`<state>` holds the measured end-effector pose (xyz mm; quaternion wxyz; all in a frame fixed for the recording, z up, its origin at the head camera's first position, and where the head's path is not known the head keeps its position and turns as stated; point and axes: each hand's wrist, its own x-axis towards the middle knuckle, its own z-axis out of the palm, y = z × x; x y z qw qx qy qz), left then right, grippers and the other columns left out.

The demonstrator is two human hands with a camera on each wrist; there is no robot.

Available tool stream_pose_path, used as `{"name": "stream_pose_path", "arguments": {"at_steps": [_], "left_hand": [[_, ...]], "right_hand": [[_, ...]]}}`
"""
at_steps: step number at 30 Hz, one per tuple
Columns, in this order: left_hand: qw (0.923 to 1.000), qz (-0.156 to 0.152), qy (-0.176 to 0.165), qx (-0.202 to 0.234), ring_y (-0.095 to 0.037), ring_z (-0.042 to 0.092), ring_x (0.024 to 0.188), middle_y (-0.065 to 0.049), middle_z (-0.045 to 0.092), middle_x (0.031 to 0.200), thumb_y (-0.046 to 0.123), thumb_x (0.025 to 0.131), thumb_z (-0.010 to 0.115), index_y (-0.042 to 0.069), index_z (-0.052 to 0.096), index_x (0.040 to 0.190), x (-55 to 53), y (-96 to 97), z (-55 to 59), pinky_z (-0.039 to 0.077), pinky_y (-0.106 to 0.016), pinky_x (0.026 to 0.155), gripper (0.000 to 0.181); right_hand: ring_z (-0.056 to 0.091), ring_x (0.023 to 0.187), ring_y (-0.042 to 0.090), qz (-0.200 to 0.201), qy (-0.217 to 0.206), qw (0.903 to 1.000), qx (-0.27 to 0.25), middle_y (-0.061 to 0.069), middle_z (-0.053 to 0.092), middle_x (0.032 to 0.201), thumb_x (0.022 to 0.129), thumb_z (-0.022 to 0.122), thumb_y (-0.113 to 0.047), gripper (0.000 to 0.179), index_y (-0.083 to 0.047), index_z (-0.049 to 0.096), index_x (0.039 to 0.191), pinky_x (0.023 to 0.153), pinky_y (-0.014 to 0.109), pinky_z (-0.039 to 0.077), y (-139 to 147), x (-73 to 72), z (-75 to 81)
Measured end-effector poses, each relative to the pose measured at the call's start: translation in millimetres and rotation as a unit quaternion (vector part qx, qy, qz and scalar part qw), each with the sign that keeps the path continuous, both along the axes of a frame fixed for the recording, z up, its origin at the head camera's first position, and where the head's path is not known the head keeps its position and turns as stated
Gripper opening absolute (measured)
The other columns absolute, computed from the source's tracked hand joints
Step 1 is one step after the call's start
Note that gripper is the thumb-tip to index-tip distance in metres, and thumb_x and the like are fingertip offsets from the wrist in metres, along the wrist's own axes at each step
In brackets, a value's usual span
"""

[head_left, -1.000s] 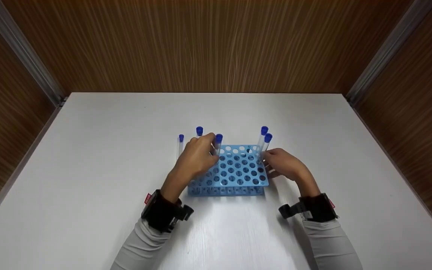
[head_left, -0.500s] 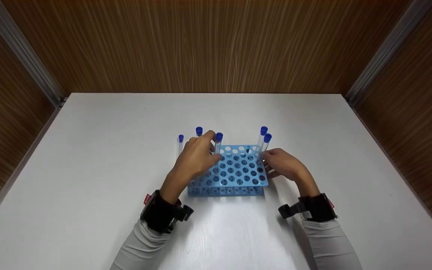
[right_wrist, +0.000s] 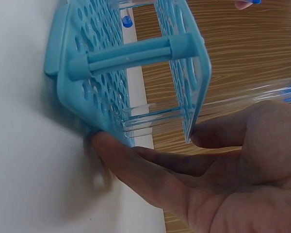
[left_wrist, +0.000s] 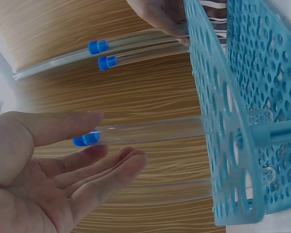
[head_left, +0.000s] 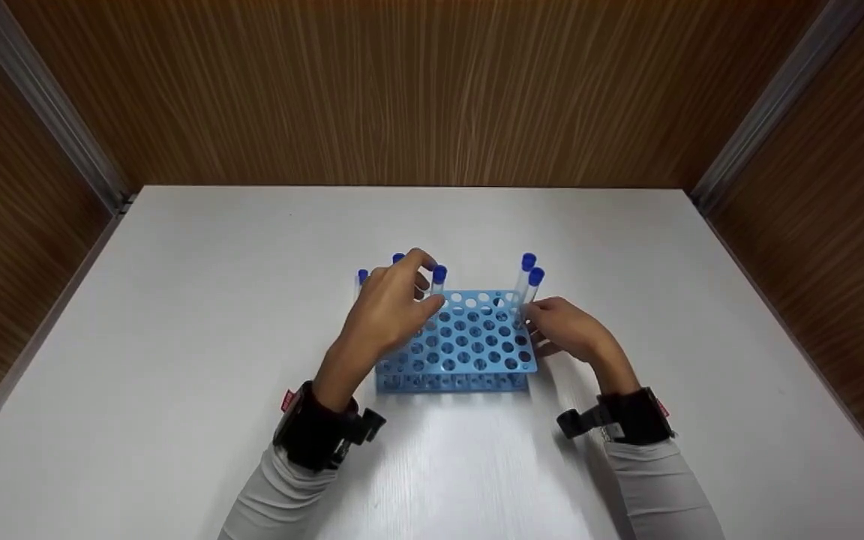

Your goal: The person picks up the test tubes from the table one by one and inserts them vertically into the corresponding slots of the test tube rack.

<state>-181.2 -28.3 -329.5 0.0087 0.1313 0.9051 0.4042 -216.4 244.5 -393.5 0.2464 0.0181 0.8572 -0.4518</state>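
A light-blue test tube rack point(head_left: 462, 370) stands upright with several clear, blue-capped tubes in it. My left hand point(head_left: 383, 311) is over its left side, around the upper end of one test tube point(left_wrist: 150, 130) seated in a rear hole. In the left wrist view the thumb point(left_wrist: 63, 127) overlaps that tube's blue cap point(left_wrist: 86, 139), while the other fingers lie loosely extended, apart from it. My right hand point(head_left: 571, 328) grips the rack's right end, thumb at the top plate and a finger low by the bottom plate. Two capped tubes point(head_left: 529, 261) rise beside it.
Left of and behind my left hand, two more blue caps show, one at the far left point(head_left: 362, 274) and one partly hidden point(head_left: 399, 257). The rack rests on a white table point(head_left: 214, 300). Wood-grain panels point(head_left: 432, 90) enclose the back and sides.
My left hand has risen slightly up the tube toward its cap, and its fingers have spread away from the tube. My right hand and the rack have stayed still.
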Motion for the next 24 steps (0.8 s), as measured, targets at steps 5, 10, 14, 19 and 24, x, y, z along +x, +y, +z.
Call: {"name": "stream_pose_path", "arguments": {"at_steps": [5,10,14,19,24], "left_hand": [[0.9995,0.007,0.018,0.024,-0.027,0.071,0.104,-0.014,0.074,0.113,0.017,0.095,0.071,0.008,0.060,0.131,4.3,-5.7,6.4,0.060,-0.041,0.088,0.038],[0.9968,0.007,0.060,0.052,-0.024,0.072,0.100,-0.012,0.076,0.108,0.013,0.100,0.061,0.007,0.064,0.125,9.1,-15.5,13.0,0.059,-0.040,0.087,0.026],[0.9932,0.018,0.093,0.068,-0.025,0.073,0.101,-0.012,0.076,0.108,0.010,0.102,0.056,0.007,0.065,0.123,11.0,-25.1,19.1,0.058,-0.042,0.090,0.023],[0.9869,0.054,0.115,0.099,-0.026,0.074,0.099,-0.012,0.076,0.106,0.013,0.101,0.060,0.006,0.067,0.121,6.7,-39.4,21.6,0.059,-0.043,0.089,0.023],[0.9834,0.104,0.109,0.102,-0.027,0.073,0.098,-0.014,0.076,0.105,0.016,0.100,0.060,0.005,0.068,0.118,-6.9,-51.5,13.0,0.059,-0.044,0.088,0.023]], "right_hand": [[0.066,0.089,0.022,0.001,-0.001,1.0000,0.008,0.017,0.066,0.104,0.108,0.036,-0.027,0.046,0.009,0.058,0.127,0.080,0.037,0.061,0.3,-0.4,-1.1],[0.066,0.089,0.021,0.003,-0.001,1.0000,0.005,0.017,0.065,0.105,0.108,0.036,-0.027,0.046,0.009,0.058,0.126,0.081,0.037,0.061,0.9,-0.3,-0.8],[0.065,0.090,0.021,0.005,-0.001,1.0000,0.001,0.018,0.065,0.107,0.109,0.036,-0.026,0.045,0.009,0.057,0.126,0.082,0.037,0.061,1.7,-0.2,0.5],[0.065,0.092,0.022,0.004,0.001,1.0000,0.007,0.020,0.064,0.110,0.109,0.036,-0.027,0.046,0.009,0.057,0.127,0.084,0.038,0.061,2.5,-0.7,1.0],[0.065,0.093,0.023,0.000,0.000,0.9999,0.015,0.020,0.065,0.110,0.109,0.035,-0.027,0.047,0.009,0.057,0.128,0.084,0.038,0.061,2.4,-0.5,0.0]]}}
